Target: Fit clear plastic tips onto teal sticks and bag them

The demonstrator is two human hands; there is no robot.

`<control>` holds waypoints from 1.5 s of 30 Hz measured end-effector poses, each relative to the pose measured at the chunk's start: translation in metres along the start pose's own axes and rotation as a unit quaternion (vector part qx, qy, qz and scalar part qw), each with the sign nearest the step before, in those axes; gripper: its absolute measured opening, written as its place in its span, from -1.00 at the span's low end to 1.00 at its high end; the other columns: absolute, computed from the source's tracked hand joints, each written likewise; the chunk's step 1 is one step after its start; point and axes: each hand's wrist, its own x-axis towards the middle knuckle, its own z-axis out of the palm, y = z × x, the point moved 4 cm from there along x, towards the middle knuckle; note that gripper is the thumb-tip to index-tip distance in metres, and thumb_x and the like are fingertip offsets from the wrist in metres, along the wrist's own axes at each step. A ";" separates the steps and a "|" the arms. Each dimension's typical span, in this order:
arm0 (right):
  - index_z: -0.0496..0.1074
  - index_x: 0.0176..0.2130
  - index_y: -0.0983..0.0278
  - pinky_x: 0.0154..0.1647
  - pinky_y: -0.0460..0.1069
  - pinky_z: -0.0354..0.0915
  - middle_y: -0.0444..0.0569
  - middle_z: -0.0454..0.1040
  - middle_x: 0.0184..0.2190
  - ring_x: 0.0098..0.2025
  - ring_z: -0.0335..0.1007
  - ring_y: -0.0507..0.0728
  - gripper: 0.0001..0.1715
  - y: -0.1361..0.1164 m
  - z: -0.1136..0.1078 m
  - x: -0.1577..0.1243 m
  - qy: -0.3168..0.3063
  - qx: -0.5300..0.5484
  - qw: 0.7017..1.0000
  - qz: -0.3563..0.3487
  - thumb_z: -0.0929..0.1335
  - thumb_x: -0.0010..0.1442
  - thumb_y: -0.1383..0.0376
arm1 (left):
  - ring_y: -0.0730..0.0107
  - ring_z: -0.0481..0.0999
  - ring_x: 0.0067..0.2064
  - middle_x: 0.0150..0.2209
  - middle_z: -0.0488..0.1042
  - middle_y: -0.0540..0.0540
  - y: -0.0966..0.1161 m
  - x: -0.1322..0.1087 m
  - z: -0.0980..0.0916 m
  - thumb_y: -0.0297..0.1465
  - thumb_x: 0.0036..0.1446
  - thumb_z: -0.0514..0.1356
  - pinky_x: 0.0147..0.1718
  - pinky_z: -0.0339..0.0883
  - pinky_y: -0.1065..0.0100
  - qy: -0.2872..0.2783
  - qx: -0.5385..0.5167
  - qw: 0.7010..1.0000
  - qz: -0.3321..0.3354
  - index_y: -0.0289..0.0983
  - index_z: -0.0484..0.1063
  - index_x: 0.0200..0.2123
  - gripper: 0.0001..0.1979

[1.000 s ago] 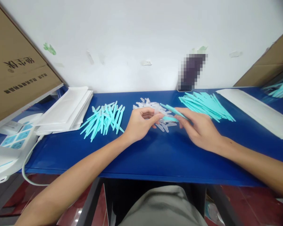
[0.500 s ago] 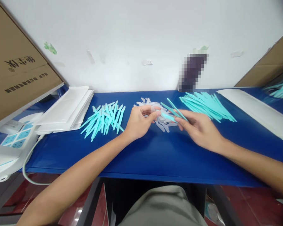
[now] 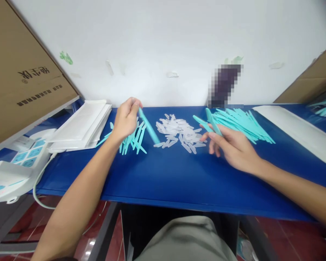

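My left hand (image 3: pixel 126 119) is closed on one teal plastic stick (image 3: pixel 149 127), held slanting over the left pile of teal sticks (image 3: pixel 132 139). My right hand (image 3: pixel 232 146) grips two teal sticks (image 3: pixel 209 122) between thumb and fingers, just left of the larger teal pile (image 3: pixel 241 123). A heap of small translucent white caps (image 3: pixel 179 132) lies between my hands on the blue table (image 3: pixel 174 174).
A stack of white bags (image 3: pixel 81 125) lies at the left, with a white machine (image 3: pixel 11 163) and its cable nearer me. Cardboard boxes (image 3: pixel 24 72) flank both sides. A long white bag (image 3: pixel 296 127) rests at the right. A blurred dark object stands against the wall.
My left hand has moved left from the white caps to above the left pile, carrying a teal stick. My right hand has shifted slightly right, still holding sticks.
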 end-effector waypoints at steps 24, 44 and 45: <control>0.34 -0.39 0.21 -0.46 -0.01 0.13 -0.16 0.29 -0.51 -0.51 0.16 0.03 -0.58 -0.002 0.008 -0.001 -0.065 -0.038 0.997 -0.010 0.24 0.46 0.07 | 0.47 0.20 -0.58 -0.63 0.22 0.03 0.047 -0.059 0.065 -0.07 0.44 0.01 -0.53 0.08 0.34 -0.045 -0.172 0.982 0.065 -0.24 0.24 -0.59 -0.43; 0.48 0.18 0.14 -0.11 0.10 0.44 0.02 0.64 0.01 -0.09 0.59 0.25 -0.57 -0.007 0.007 -0.002 -0.042 -0.181 0.978 -0.096 0.20 0.47 0.17 | 0.52 0.12 -0.54 -0.55 0.18 0.05 0.039 -0.066 0.086 -0.04 0.29 0.22 -0.57 0.00 0.39 -0.177 -0.276 0.944 -0.040 -0.25 0.32 -0.50 -0.54; 0.49 0.18 0.15 -0.12 0.09 0.44 0.02 0.64 -0.01 -0.11 0.59 0.25 -0.57 -0.007 0.006 -0.002 -0.037 -0.182 0.978 -0.095 0.21 0.46 0.17 | 0.53 0.12 -0.54 -0.56 0.18 0.05 0.039 -0.067 0.087 -0.04 0.29 0.23 -0.57 -0.01 0.39 -0.182 -0.280 0.942 -0.039 -0.25 0.31 -0.50 -0.54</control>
